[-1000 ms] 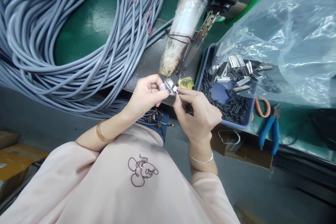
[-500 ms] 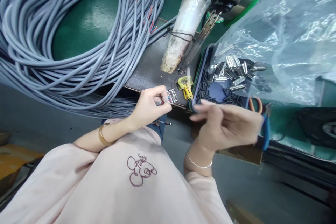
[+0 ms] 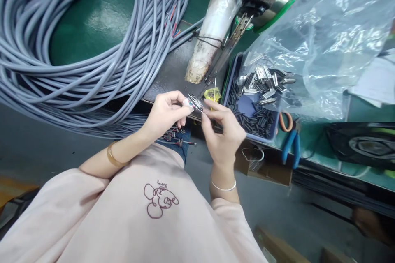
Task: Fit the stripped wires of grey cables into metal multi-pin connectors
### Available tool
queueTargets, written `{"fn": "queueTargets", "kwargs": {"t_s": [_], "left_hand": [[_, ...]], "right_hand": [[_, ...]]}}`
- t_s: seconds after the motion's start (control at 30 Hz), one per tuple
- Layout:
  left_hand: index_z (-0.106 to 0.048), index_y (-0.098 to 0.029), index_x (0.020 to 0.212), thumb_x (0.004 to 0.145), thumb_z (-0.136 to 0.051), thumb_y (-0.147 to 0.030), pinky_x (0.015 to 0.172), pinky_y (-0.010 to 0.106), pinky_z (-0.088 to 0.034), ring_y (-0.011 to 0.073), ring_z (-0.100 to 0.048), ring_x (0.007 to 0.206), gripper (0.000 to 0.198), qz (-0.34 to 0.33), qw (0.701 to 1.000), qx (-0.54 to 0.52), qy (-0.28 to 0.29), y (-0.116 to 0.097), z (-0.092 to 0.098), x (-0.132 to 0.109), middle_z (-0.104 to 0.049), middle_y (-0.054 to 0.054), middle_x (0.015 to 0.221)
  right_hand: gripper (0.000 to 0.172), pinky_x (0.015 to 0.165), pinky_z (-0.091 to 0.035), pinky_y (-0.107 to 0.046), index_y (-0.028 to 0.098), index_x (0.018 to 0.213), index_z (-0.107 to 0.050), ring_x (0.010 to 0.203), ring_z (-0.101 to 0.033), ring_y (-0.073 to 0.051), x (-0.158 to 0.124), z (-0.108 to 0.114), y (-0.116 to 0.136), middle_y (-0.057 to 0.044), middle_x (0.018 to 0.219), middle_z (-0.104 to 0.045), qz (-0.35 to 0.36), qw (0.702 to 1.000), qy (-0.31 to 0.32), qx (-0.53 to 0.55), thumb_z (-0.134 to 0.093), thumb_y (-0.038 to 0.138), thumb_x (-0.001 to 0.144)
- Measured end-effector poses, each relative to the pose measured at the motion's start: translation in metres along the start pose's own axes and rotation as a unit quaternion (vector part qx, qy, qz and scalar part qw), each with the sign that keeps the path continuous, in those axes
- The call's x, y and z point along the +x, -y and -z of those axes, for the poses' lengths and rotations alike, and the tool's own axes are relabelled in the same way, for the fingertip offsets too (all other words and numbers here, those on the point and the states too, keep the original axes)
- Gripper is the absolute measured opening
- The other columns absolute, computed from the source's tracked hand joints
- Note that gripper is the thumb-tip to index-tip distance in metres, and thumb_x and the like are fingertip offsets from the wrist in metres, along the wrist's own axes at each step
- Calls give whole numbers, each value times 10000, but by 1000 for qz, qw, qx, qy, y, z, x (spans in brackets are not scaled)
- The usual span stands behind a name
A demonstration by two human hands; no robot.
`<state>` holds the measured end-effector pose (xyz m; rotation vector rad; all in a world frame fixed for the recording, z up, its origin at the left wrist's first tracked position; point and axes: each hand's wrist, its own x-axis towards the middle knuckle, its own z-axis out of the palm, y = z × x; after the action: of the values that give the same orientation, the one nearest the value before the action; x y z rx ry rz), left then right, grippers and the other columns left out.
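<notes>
My left hand (image 3: 168, 113) is closed, its thumb and fingertips pinching the wired end of a small metal connector (image 3: 195, 102) over the dark plate's front edge. My right hand (image 3: 224, 131) is pinched at the connector's right end, thumb and forefinger together. Whatever lies between those right fingertips is too small to name. Just beyond the right fingers is a yellow piece (image 3: 212, 95), partly covered by them. The soldering iron (image 3: 242, 26) points down above the plate, beside a plastic-wrapped white roll (image 3: 205, 45).
Grey cables (image 3: 123, 70) fill the left side. A blue tray (image 3: 271, 134) of black sleeves and metal connectors stands at the right, partly under a clear plastic bag (image 3: 324, 45). Blue-handled cutters (image 3: 291, 146) lie beside it. A green-rimmed spool (image 3: 282, 4) is behind.
My right hand has moved left from the tray's front edge to the connector and its fingers have closed together. The connector in my left hand is now tilted differently. The view has shifted slightly.
</notes>
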<state>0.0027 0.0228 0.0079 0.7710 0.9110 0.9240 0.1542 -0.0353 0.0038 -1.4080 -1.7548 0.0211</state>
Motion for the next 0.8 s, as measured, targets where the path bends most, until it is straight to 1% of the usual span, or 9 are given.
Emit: {"fn": "queueTargets", "kwargs": {"t_s": [0.03,0.2,0.37,0.5,0.63,0.8], "left_hand": [[-578,-163,621,595,-736,-146,360,156,-389,54,-503,347,160,-1,1000,-5,1,-1,0,2,-575,-53,457],[-582,-158,620,609,-739,-157,375,150,-404,55,-500,342,157,17,999,-25,20,-6,-2,11,-575,-45,413],[-571,-162,643,629,-732,-168,391,144,-410,53,-507,349,162,13,1000,-17,17,-12,-3,14,-589,-48,420],[-567,-164,661,634,-725,-181,395,143,-413,51,-513,352,161,1,1000,-4,17,-16,-4,12,-586,-61,430],[-562,-166,653,623,-713,-178,389,147,-414,53,-523,351,154,4,1000,12,13,-14,-3,10,-579,-69,445],[-563,-166,657,614,-680,-162,388,153,-420,58,-527,351,124,25,999,22,27,-8,-5,9,-576,-68,444]], "right_hand": [[72,755,-652,-280,226,885,-624,939,-799,-176,2,-3,-1,-39,1043,-816,0,1000,2,2,-643,185,941],[81,715,-636,-248,231,884,-608,890,-798,-158,5,-10,-7,-25,1009,-818,-15,999,-25,20,-645,179,934],[99,736,-635,-246,230,886,-626,902,-796,-159,14,-11,-5,-11,985,-815,-4,999,-35,13,-681,150,908],[129,779,-627,-255,241,891,-644,899,-793,-154,20,-10,-2,3,983,-814,23,999,-38,-8,-699,125,890],[144,799,-613,-242,243,885,-622,909,-789,-142,17,-7,-2,3,993,-812,30,999,-29,-12,-691,118,891],[123,731,-617,-225,242,889,-595,860,-794,-132,11,-4,-4,12,966,-814,15,999,-24,-15,-665,145,917]]}}
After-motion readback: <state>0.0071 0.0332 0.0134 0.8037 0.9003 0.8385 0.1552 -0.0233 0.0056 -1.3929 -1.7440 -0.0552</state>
